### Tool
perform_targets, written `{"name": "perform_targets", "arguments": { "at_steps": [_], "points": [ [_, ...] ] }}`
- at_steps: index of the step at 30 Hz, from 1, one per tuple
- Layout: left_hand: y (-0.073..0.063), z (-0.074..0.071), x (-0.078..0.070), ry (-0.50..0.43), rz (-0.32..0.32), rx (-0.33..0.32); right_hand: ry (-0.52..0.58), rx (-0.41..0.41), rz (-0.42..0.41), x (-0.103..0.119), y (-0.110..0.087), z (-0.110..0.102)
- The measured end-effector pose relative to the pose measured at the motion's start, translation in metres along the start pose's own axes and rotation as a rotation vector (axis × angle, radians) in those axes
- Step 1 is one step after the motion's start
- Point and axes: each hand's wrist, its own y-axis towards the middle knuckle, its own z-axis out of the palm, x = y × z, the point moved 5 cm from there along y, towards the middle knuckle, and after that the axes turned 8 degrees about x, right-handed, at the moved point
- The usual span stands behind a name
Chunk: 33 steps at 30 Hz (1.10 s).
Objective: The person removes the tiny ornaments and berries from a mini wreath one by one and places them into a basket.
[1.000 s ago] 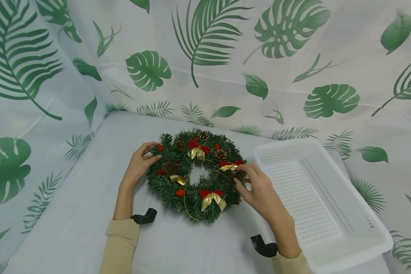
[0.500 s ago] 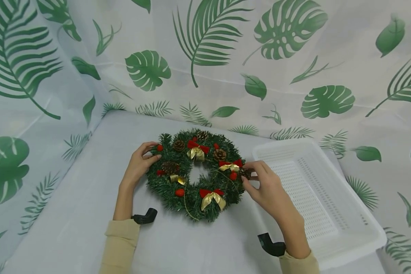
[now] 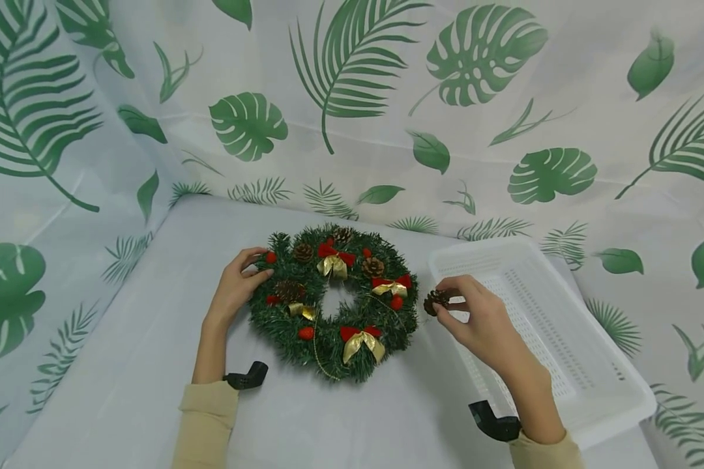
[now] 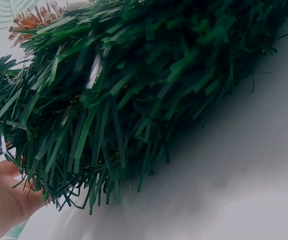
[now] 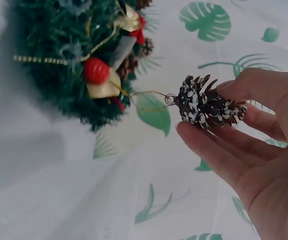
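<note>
A green Christmas wreath (image 3: 352,352) with red and gold bows, red berries, pine cones and a gold bead string lies on the white table. At its left edge my left hand (image 3: 234,286) grips the greenery, some fingertips hidden among the needles. In the left wrist view the wreath (image 4: 123,90) covers most of the frame, my left hand (image 4: 6,195) low at the side. My right hand (image 3: 484,322) pinches a brown pine cone (image 3: 436,302) just right of the wreath. White-flecked scales and a thin gold loop show on the pine cone (image 5: 204,102) up close.
A white plastic basket (image 3: 616,413) with a slotted bottom stands on the right, partly under my right forearm. Behind and to the left hang white sheets (image 3: 375,156) with a green leaf print. A black wrist mount (image 3: 493,422) sits on my right wrist.
My right hand has drawn the pine cone rightward off the wreath's right side, so a gap shows between them. My left hand keeps its place on the wreath. The head view has shifted slightly.
</note>
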Motion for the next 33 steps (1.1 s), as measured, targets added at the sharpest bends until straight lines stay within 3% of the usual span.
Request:
{"name": "perform_targets", "arguments": {
  "at_steps": [15, 24, 33],
  "points": [
    [-0.001, 0.000, 0.002, 0.017, -0.007, -0.003, 0.008, 0.104, 0.073, -0.025, -0.008, -0.026],
    [0.002, -0.001, -0.001, 0.028, -0.001, 0.003, 0.021, 0.080, 0.087, -0.041, -0.008, -0.044],
    [0.001, -0.001, 0.001, 0.018, -0.010, 0.000, 0.013, 0.070, 0.108, -0.059, -0.006, -0.048]
  ]
}}
